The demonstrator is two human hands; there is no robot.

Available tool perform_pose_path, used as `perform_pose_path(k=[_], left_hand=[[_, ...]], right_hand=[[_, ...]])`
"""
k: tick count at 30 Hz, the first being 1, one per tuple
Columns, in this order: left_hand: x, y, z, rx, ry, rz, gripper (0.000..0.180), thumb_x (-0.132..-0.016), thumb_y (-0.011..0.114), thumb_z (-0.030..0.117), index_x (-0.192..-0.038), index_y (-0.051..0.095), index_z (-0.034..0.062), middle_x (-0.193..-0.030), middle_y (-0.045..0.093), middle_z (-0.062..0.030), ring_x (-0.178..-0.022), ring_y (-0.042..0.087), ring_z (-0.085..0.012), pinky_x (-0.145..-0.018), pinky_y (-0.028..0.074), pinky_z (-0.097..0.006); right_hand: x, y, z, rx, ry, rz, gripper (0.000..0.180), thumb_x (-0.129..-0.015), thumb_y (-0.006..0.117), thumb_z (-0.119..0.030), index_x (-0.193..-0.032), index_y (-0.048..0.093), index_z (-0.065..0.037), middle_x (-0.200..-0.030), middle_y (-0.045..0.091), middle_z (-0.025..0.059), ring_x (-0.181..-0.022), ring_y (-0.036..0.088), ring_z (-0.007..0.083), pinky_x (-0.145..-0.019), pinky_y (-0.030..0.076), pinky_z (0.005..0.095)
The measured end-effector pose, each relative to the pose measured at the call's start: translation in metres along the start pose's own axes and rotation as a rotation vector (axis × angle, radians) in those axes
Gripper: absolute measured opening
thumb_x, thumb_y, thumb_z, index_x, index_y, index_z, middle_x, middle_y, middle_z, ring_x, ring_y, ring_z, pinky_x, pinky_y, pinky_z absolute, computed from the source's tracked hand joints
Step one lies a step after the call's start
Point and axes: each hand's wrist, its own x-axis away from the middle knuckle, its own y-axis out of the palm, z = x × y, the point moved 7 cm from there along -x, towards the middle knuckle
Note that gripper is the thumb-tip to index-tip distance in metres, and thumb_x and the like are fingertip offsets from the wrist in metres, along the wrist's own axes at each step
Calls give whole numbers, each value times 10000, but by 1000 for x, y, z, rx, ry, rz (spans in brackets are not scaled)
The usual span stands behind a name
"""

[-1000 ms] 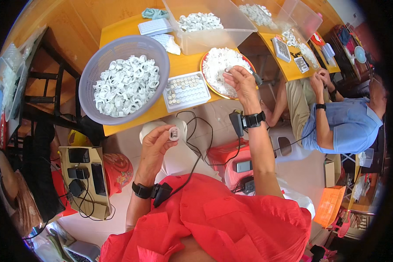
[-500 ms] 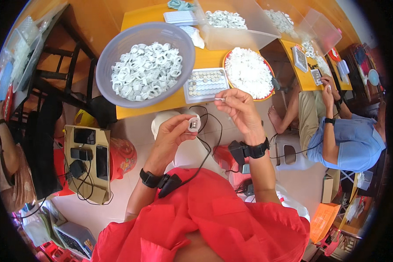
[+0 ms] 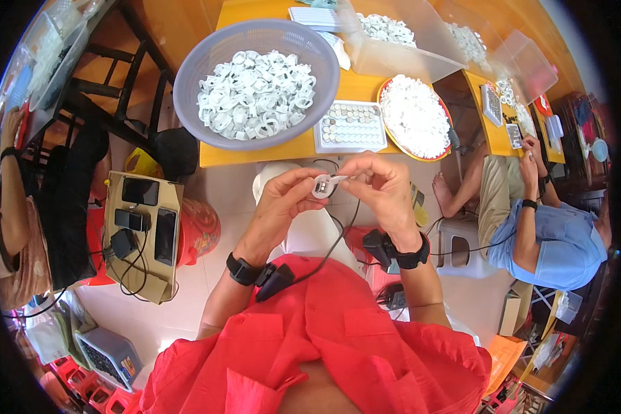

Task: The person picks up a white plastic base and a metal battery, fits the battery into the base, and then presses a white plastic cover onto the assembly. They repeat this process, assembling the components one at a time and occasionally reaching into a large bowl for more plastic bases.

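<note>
My left hand (image 3: pixel 279 207) pinches a round white plastic housing (image 3: pixel 321 186) with small metal contacts inside, held above my lap. Against its right edge, my right hand (image 3: pixel 386 190) grips a small white plastic piece (image 3: pixel 338 179) between thumb and forefinger. The two parts touch or nearly touch; the fingers hide how they meet. Just beyond my hands, a pale tray (image 3: pixel 350 147) holds rows of small round discs (image 3: pixel 352 112). To its right, a plate with a red and yellow rim (image 3: pixel 426 158) is heaped with small white pieces (image 3: pixel 414 114).
A large grey basin (image 3: pixel 186 90) of white ring-shaped parts stands on the yellow table (image 3: pixel 221 156). Behind is a clear bin (image 3: pixel 407 61). Phones lie on a cardboard box (image 3: pixel 132 276) at left. A co-worker in blue (image 3: pixel 559 234) sits at right. Cables hang from my wrist devices.
My right hand has come down and left, bringing its small white piece up to the housing in my left hand. The table and its containers have shifted right in view.
</note>
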Motion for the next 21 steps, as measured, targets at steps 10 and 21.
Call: perform_pose_path(k=[10, 21], left_hand=[[-1, 4, -1, 6, 10, -51, 217, -883, 534, 140, -1062, 586, 28, -962, 617, -44, -838, 590, -92, -725, 511, -246], [-3, 2, -9, -34, -30, -80, 209, -879, 534, 114, -1060, 584, 22, -992, 606, -65, -859, 588, -124, -715, 522, -275]], right_hand=[[11, 19, -25, 394, -288, -13, 158, -731, 616, 55, -867, 644, -21, -749, 569, 56, -603, 528, 139, -513, 416, 246], [11, 19, -22, 493, -294, -106, 140, -716, 624, 43, -845, 628, -11, -748, 557, 96, -633, 553, 219, -544, 436, 312]])
